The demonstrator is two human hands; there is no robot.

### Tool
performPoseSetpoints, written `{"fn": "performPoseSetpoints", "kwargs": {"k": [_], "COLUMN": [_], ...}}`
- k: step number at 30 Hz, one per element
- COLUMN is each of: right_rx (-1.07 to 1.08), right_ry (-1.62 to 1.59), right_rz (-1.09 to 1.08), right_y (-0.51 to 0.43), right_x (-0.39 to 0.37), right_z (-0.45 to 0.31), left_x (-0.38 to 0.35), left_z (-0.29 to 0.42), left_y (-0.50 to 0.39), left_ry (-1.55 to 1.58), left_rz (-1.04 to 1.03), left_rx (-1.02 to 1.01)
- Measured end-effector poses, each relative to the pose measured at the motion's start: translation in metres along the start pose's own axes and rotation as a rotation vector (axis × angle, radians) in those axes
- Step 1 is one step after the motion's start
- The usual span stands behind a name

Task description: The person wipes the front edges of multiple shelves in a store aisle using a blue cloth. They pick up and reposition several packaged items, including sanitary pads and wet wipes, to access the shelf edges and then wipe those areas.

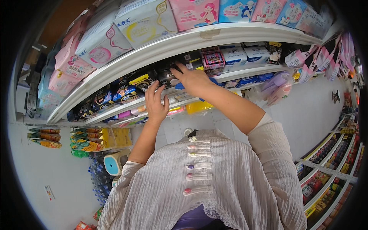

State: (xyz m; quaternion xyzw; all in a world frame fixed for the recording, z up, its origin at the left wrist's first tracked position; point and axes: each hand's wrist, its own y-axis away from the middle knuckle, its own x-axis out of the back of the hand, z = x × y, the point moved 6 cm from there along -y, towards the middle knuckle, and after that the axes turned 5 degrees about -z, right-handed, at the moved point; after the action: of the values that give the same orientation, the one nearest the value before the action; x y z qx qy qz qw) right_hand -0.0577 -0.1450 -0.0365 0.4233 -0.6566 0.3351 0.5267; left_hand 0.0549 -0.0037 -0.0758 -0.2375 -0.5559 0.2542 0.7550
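My right hand [193, 80] reaches into the middle shelf, its index and middle fingers stretched over a black package [169, 75]. A blue cloth [180, 86] shows on both sides of the palm and hangs below it, held in this hand; the grip itself is hidden. My left hand [156, 104] is at the shelf's front edge, fingers apart, fingertips at a black package with a yellow strip [142, 80]. Whether it presses on that package I cannot tell. To the right of my right hand stands a pink patterned box [213, 61].
Above, a white shelf board [172, 43] carries pastel sanitary-pad packs [149, 26]. White-and-blue packs [234, 57] stand farther right. Hanging bags [277, 86] jut out there. On the left are a stool [113, 164] and bottle packs [100, 172]. Stocked shelves [327, 169] stand at far right.
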Motion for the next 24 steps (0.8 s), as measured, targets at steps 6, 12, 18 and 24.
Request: {"fn": "performPoseSetpoints", "kwargs": {"k": [6, 12, 18, 24], "right_rx": [-0.007, -0.114, -0.098, -0.048], "right_ry": [0.081, 0.071, 0.054, 0.075], "right_rz": [0.104, 0.111, 0.004, -0.007], "right_y": [-0.033, -0.075, -0.069, -0.067], "right_x": [0.041, 0.034, 0.012, 0.013], "right_z": [0.017, 0.02, 0.019, 0.019], "left_x": [0.007, 0.008, 0.016, 0.015], "left_z": [0.002, -0.003, -0.013, -0.024], "left_y": [0.01, 0.024, 0.036, 0.025], "left_ry": [-0.007, -0.001, -0.017, -0.037], "left_rz": [0.001, -0.022, -0.002, -0.02], "left_rx": [0.018, 0.071, 0.136, 0.18]}}
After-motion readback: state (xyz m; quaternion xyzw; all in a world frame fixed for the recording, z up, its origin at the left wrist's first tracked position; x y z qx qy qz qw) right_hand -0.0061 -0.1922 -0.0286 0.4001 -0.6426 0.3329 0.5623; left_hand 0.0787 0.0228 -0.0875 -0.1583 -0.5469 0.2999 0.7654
